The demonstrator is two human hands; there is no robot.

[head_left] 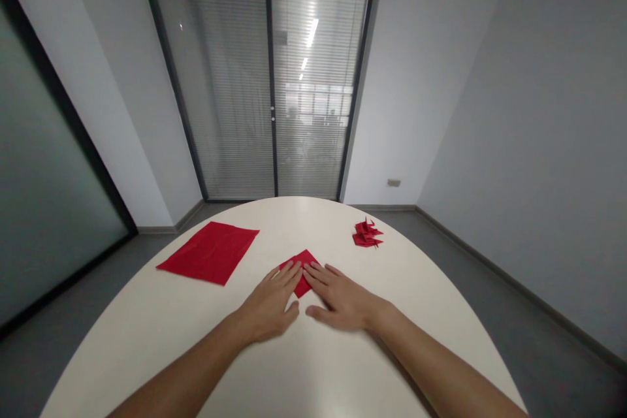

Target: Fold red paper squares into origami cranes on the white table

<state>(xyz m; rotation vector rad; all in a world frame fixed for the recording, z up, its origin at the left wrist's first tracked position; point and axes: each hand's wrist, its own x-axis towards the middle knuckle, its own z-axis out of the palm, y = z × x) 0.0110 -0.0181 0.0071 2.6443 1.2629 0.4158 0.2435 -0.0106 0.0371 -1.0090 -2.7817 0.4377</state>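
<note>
The single wide view looks out from the person's head, above the near side of the tabletop (pixel 304 372), facing forward and tilted down. The left hand (pixel 274 304) and right hand (pixel 340 297) lie close, below the centre; the blinds (pixel 235 91) and walls (pixel 539 78) stand farther off.
</note>
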